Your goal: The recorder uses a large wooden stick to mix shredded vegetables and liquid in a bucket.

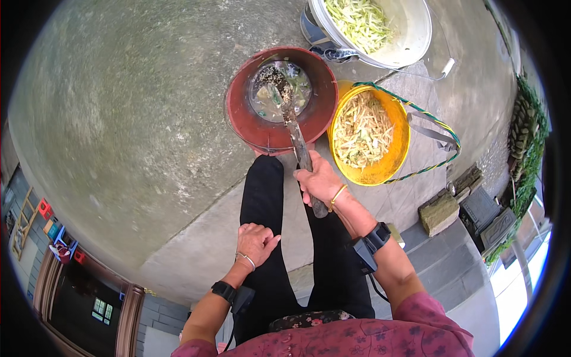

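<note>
My right hand [320,179] grips the handle of a long wooden ladle [299,138], whose dark scoop carries wet grain-like bits. That scoop is inside a red bucket [241,102] with cloudy liquid and green scraps at its bottom. On my left thigh rests my left hand [258,244], holding nothing, its fingers loosely curled. Beside the red bucket, to the right, a yellow bucket [403,147] holds pale shredded plant matter [363,131] and has a green and yellow rope handle. Farther off, a white bucket [408,31] contains pale green shreds [359,22].
Concrete ground [147,134] lies around the buckets. The white bucket's wire handle has a white grip [448,67] and sticks out to the right. A stone block [439,213] sits by grey steps [446,267] at lower right. Small stools stand near a doorway at far left.
</note>
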{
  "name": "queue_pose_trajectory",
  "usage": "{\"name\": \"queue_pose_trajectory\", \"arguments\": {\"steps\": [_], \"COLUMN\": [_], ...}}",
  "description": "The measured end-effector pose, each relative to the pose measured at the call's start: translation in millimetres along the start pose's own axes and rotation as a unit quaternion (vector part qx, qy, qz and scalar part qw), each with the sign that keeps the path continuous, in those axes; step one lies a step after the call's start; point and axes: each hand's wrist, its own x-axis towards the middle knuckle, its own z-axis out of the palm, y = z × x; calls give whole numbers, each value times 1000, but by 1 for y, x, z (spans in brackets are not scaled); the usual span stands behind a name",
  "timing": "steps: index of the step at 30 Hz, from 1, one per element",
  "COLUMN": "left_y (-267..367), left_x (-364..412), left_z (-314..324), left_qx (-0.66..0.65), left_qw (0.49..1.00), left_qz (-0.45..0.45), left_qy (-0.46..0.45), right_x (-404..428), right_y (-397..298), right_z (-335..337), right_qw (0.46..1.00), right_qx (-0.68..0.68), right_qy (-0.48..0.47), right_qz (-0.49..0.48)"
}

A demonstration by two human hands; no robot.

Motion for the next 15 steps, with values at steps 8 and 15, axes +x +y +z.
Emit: {"name": "queue_pose_trajectory", "arguments": {"steps": [8,15], "left_y": [-3,-6], "left_x": [-9,-17], "left_z": [12,17], "left_qx": [-15,-30], "left_qw": [999,999], "left_qz": [7,-20], "left_qy": [39,39], "right_x": [16,37], "right_y": [-52,-71], "right_z": [-37,-100], "right_qw": [962,910], "right_qx": [238,356], "right_qy": [-137,-213], "right_qz": [5,13]}}
